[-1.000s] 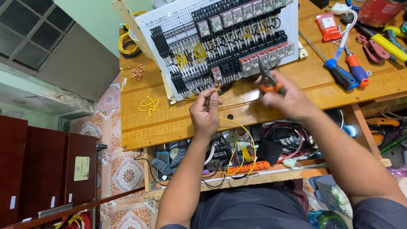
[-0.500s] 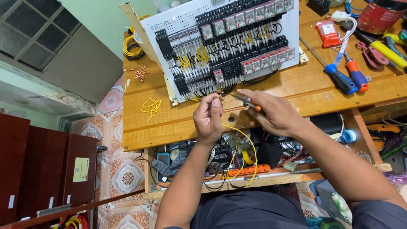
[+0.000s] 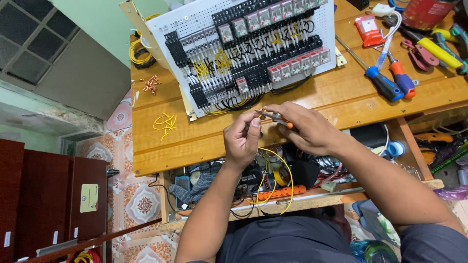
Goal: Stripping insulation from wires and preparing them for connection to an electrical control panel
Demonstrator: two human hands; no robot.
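Note:
My left hand [image 3: 243,140] pinches the end of a yellow wire [image 3: 282,168] that loops down below the table edge. My right hand [image 3: 307,127] grips small orange-handled pliers [image 3: 276,117], whose jaws meet the wire end at my left fingertips. Both hands hover over the front of the wooden workbench [image 3: 195,136], just in front of a white perforated panel [image 3: 243,44] packed with black and grey relays and terminal blocks, wired in black and yellow.
Short yellow wire offcuts [image 3: 165,122] and small copper lugs [image 3: 151,84] lie at the left. Blue and red screwdrivers [image 3: 392,80], a yellow-handled tool and pink pliers lie at the right. A yellow wire coil [image 3: 139,53] sits behind the panel. Cables and an orange power strip [image 3: 282,192] fill the shelf below.
My right hand has brought the pliers down and left from the panel edge to meet my left fingertips at the yellow wire end. The view has shifted a little.

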